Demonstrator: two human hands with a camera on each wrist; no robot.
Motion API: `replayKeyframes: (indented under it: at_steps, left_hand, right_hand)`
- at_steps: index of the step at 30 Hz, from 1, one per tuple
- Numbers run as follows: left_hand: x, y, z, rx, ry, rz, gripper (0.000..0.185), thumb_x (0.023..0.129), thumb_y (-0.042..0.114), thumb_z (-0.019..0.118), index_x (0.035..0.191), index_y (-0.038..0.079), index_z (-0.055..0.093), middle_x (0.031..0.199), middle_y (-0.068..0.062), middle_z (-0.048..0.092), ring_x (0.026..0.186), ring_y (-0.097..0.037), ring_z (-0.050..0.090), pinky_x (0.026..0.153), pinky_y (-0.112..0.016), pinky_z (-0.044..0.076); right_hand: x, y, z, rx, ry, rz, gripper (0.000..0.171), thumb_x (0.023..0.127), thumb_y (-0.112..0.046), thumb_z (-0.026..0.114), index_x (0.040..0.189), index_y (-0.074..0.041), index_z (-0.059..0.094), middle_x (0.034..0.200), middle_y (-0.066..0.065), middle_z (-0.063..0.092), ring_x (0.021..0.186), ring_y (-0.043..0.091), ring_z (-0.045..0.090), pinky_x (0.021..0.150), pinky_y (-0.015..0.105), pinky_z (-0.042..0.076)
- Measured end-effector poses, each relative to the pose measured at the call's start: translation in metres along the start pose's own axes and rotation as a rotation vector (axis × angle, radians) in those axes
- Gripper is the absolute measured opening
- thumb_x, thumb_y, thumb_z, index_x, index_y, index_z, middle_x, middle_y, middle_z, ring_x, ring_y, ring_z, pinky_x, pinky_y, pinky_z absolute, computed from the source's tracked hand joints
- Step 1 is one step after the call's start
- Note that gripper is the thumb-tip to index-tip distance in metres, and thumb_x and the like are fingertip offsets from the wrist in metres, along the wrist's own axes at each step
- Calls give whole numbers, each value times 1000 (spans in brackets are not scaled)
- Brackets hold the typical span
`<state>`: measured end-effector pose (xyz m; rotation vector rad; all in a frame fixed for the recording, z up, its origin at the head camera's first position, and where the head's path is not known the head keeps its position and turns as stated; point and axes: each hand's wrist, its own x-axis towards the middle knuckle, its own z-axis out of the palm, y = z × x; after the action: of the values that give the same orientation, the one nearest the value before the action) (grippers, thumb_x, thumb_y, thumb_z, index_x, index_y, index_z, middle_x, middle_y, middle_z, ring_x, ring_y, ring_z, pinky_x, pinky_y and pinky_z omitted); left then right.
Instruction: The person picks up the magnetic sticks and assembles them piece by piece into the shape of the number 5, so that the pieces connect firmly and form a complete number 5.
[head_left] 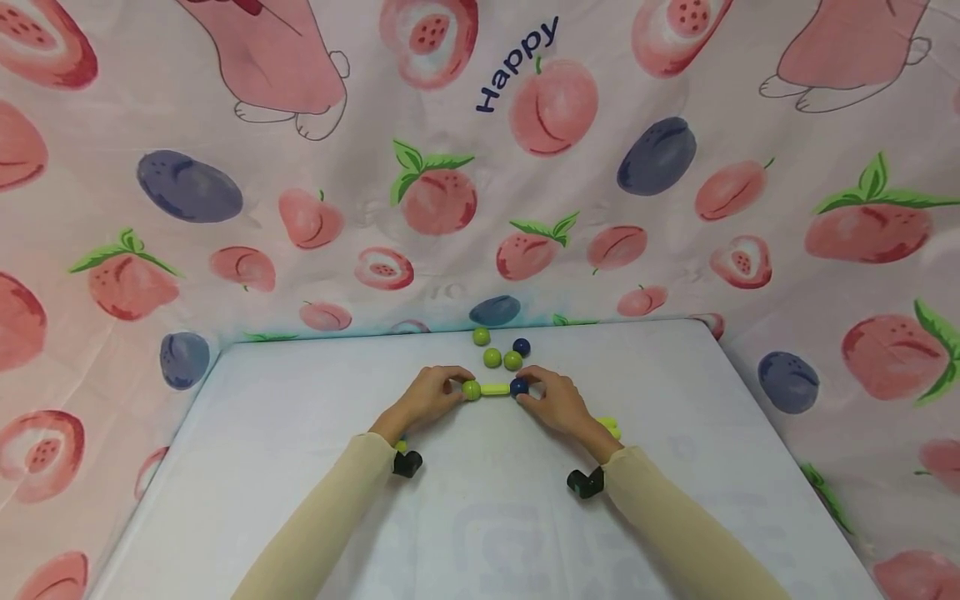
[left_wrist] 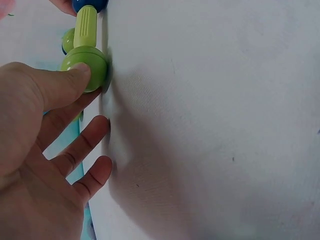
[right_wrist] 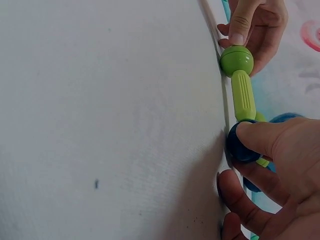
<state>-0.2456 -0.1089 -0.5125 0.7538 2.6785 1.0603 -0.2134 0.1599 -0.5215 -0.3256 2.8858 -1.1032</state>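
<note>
Between your two hands, near the far edge of the table (head_left: 300,467), lies the green rod (head_left: 494,388) with a green ball (head_left: 471,389) on its left end and a dark blue ball (head_left: 518,387) on its right. Your left hand (head_left: 427,398) pinches the green ball, thumb on top; your right hand (head_left: 553,402) curls its fingers (right_wrist: 260,137) round the blue ball. Keep both balls pressed squarely against the rod's ends and the rod level, I'd judge, so neither slips off. Just beyond the rod sit three loose green balls (head_left: 492,357) and one more blue ball (head_left: 521,346), so mind your knuckles. Behind your right hand another green piece (head_left: 609,427) peeks out.
</note>
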Motion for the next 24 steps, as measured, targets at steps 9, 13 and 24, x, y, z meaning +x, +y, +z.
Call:
replayKeyframes:
  at_steps: [9, 13, 24]
  left_hand:
    - [0, -1, 0, 9, -7, -6, 32, 95, 7, 70, 128, 10, 70, 119, -6, 73, 91, -18, 59, 83, -35, 49]
    - [-8, -1, -5, 35, -14, -21, 40, 96, 8, 70, 135, 9, 65, 119, -7, 73, 93, -21, 59, 85, -38, 48]
    - [-37, -6, -36, 92, -56, -43, 42, 96, 15, 73, 136, 12, 64, 118, -8, 72, 99, -21, 60, 90, -41, 49]
  right_hand:
    - [0, 0, 3, 7, 0, 4, 37, 94, -24, 76, 129, -17, 67, 129, 3, 69, 97, 22, 62, 87, 44, 50]
    - [1, 0, 4, -1, -23, -10, 38, 95, -24, 75, 131, -17, 66, 131, 4, 68, 105, 25, 63, 91, 47, 50]
    - [2, -1, -1, -32, -38, -8, 39, 96, -25, 74, 133, -16, 65, 133, 5, 67, 118, 28, 62, 97, 51, 48]
